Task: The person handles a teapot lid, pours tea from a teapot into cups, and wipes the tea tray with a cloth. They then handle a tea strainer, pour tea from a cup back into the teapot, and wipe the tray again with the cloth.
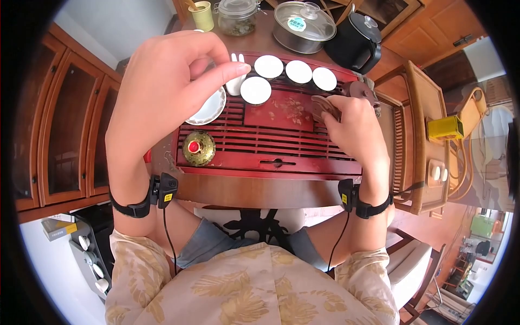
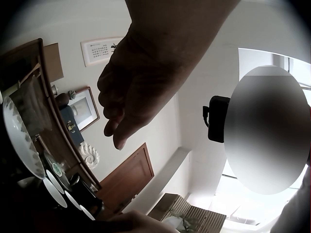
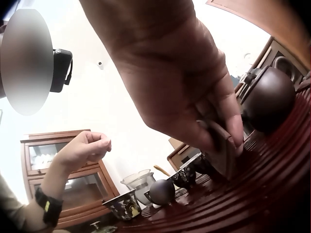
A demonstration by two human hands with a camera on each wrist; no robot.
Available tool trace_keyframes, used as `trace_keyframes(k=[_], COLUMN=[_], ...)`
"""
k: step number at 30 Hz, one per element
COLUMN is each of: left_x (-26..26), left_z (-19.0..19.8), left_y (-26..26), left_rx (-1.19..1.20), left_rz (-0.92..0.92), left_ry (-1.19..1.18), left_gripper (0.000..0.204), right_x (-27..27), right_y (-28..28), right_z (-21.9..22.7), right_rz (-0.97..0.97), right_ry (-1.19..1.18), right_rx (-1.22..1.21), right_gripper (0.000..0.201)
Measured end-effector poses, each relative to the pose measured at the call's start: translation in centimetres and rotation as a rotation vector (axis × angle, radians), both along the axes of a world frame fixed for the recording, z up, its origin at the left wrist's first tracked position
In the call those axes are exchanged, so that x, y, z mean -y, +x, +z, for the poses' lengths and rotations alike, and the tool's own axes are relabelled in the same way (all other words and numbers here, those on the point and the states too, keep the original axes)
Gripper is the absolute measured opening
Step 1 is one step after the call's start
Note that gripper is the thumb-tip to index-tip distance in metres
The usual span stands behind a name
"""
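My right hand (image 1: 355, 127) pinches a brown round coaster (image 1: 324, 110) between thumb and fingers, over the right part of the red slatted tea tray (image 1: 227, 162). In the right wrist view the coaster (image 3: 221, 154) stands on edge, low over the slats. A dark brown teapot (image 1: 360, 92) is just beyond that hand. My left hand (image 1: 168, 81) is raised above the tray's left side, fingers loosely curled, nothing between them. Beneath it, partly hidden, lies a white bowl (image 1: 211, 108) with a patterned rim. Close to its thumb tip in this view is a white two-pronged piece (image 1: 235, 84).
Several white-lined cups (image 1: 255, 90) stand toward the tray's back. A green-gold lidded pot (image 1: 199, 147) sits front left. Behind the tray are a glass jar (image 1: 236, 19), a lidded steel pot (image 1: 304, 30) and a black kettle (image 1: 357, 40). A wicker stand (image 1: 417, 141) is at right.
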State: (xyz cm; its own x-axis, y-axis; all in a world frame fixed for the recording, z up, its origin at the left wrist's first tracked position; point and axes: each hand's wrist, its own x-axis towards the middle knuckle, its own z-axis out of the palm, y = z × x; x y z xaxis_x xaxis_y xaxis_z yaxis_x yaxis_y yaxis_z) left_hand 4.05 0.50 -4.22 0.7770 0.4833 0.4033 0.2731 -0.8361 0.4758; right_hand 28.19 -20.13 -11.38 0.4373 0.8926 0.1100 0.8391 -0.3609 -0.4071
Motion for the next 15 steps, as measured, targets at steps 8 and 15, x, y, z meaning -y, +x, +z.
trace_keyframes(k=[8, 15], left_x=[-0.1, 0.1], left_z=[-0.2, 0.0], left_y=[0.3, 0.2], left_rx=[0.006, 0.010], left_rz=[-0.028, -0.022], left_ry=[0.024, 0.027], left_gripper=[0.023, 0.023], right_x=[-1.3, -2.6], right_y=[-1.4, -1.9], right_z=[-0.7, -3.8], right_rz=[0.070, 0.142], right_ry=[0.276, 0.308], right_rx=[-0.167, -0.083], right_gripper=[0.024, 0.026])
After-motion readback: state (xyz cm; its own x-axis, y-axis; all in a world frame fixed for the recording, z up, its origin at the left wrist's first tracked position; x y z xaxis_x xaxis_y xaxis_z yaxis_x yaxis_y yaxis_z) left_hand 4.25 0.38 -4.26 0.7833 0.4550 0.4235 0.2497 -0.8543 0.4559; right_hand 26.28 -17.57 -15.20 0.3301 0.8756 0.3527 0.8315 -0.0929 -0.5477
